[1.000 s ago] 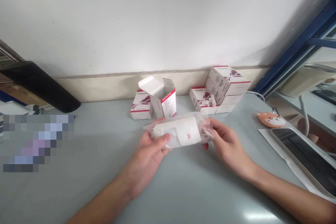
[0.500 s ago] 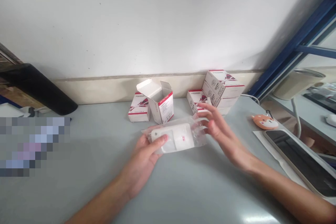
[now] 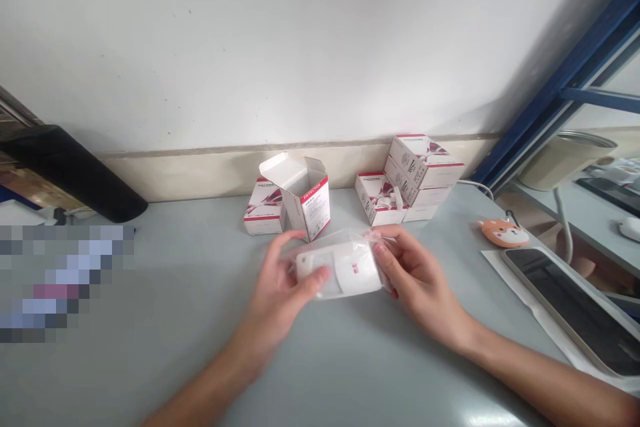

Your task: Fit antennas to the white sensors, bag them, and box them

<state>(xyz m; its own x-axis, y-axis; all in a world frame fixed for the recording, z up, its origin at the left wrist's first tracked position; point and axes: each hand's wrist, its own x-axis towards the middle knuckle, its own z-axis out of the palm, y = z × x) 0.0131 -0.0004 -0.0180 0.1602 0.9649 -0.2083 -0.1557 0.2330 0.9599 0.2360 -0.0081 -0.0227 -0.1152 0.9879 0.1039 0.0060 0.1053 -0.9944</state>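
Observation:
A white detector [image 3: 361, 271] in a clear plastic bag [image 3: 345, 240] is held above the grey table, lying sideways between my hands. My left hand [image 3: 287, 287] is closed around its left end, thumb on the front face. My right hand [image 3: 413, 273] pinches the bag at the detector's right end, thumb on top; the other fingers are partly hidden. Just behind stands a detector box [image 3: 316, 207], upright with its top flaps raised. Beside it on the left lies a closed box [image 3: 265, 208] in the same white and red print.
At the back right are stacked boxes [image 3: 425, 170] and a lower box [image 3: 375, 197] with small white pieces on it. A phone [image 3: 570, 307] lies on white paper at the right, near an orange animal-faced case [image 3: 505, 232]. A black roll-shaped object [image 3: 75, 170] is at the left.
My right hand has moved left and closed on the bag's right end, where its fingers were spread before. The bagged detector has shifted slightly right, still in my left hand.

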